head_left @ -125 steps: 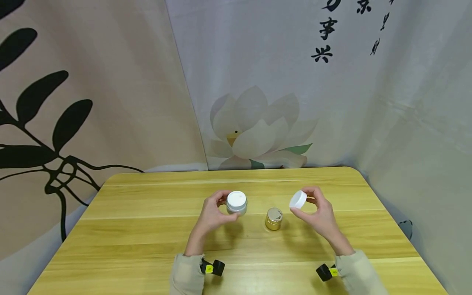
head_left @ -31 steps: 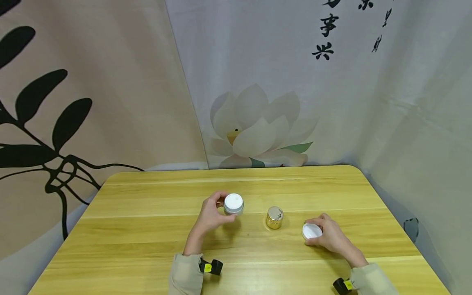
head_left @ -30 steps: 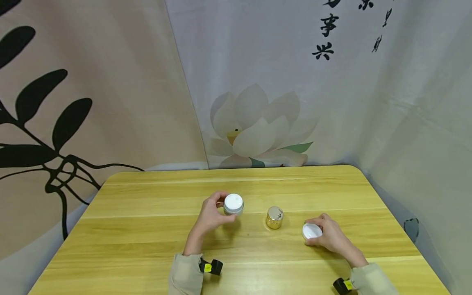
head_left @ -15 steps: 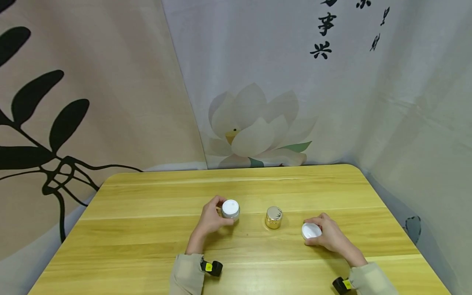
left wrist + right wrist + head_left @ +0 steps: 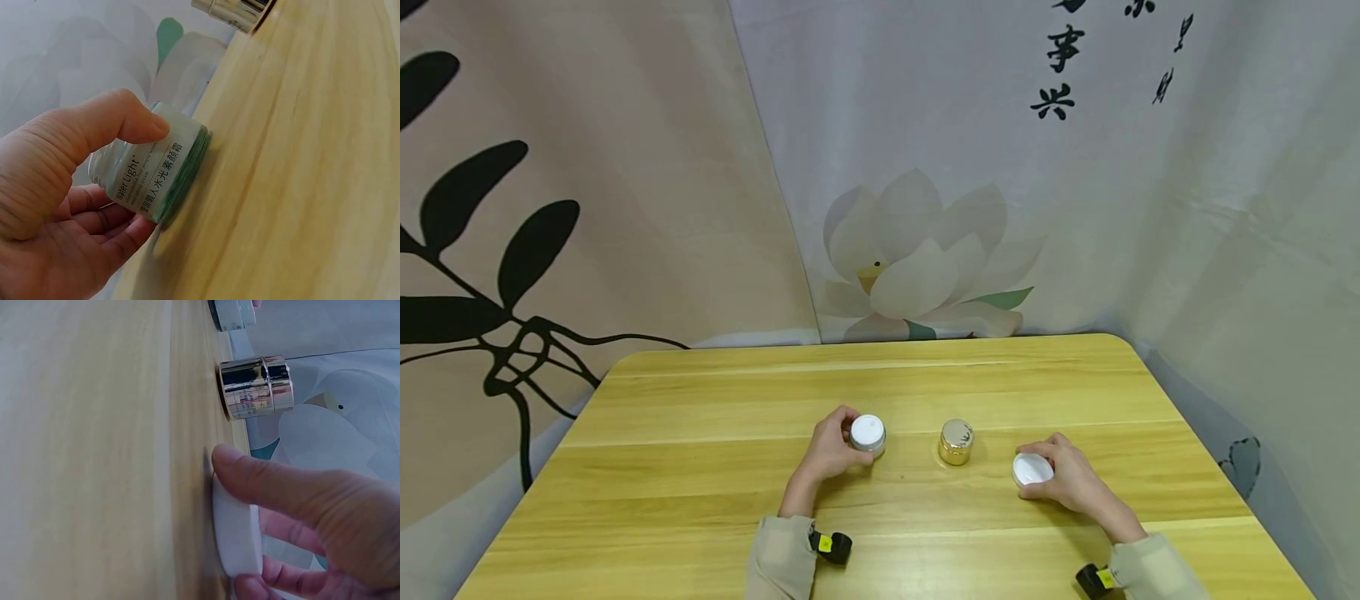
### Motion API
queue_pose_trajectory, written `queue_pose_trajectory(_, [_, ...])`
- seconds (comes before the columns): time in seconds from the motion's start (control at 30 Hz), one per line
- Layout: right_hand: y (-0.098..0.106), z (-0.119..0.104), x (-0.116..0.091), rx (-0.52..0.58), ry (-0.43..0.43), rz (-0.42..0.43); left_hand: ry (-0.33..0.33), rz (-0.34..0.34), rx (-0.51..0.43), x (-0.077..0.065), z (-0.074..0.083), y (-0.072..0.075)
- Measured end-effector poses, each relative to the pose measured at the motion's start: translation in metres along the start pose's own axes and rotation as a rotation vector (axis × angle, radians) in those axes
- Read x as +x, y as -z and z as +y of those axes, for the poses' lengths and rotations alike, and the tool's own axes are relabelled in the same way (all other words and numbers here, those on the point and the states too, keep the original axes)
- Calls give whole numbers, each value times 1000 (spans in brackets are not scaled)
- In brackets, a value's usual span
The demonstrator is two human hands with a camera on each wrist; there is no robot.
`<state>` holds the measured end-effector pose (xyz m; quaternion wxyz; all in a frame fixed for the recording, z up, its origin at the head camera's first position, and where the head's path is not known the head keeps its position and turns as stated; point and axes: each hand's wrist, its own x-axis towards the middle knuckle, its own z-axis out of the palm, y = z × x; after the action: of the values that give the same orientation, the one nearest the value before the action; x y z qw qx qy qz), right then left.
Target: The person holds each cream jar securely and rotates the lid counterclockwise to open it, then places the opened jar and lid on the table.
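Note:
In the head view my left hand (image 5: 833,444) grips a small cream jar (image 5: 868,436) between thumb and fingers. The left wrist view shows a clear glass jar (image 5: 164,164) with a green-tinted base and "Water Light" print, its base at the tabletop. A white disc covers its mouth, and no screw lid is on it. Further right, my right hand (image 5: 1070,477) pinches a round white lid (image 5: 1032,469) by its edge. That lid (image 5: 236,532) is down at the wood in the right wrist view, and its hollow side seems to face up.
A shiny gold jar (image 5: 957,442) with a patterned top stands upright between the hands. The wooden table (image 5: 700,467) meets a printed cloth backdrop (image 5: 925,125) at its far edge. Small black cameras (image 5: 835,547) are strapped at both wrists.
Over the last second my left hand has lowered the jar to the tabletop, slightly nearer me. Earlier, my right hand brought the lid down rightward and nearer me; it has since stayed still.

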<state>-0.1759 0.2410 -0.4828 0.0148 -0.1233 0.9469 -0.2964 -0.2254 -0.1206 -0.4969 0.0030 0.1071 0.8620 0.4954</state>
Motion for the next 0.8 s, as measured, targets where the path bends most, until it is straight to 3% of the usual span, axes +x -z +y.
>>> queue_pose_trajectory(0.23, [0,2,0,9,-5,2,6,-23,22,0,-3,-3])
queue_pose_trajectory(0.43, [0,2,-1,15,5,14,-10,-53,96,2,6,-3])
queue_pose_trajectory(0.63, [-1,4,-2,15,28,33,-186,59,49,8,31,-15])
queue_pose_trajectory(0.7, [-2,5,-1,16,45,48,-240,47,10,10,39,-23])
queue_pose_trajectory(0.8, [-3,6,-1,14,69,67,-246,-25,-42,13,49,-38])
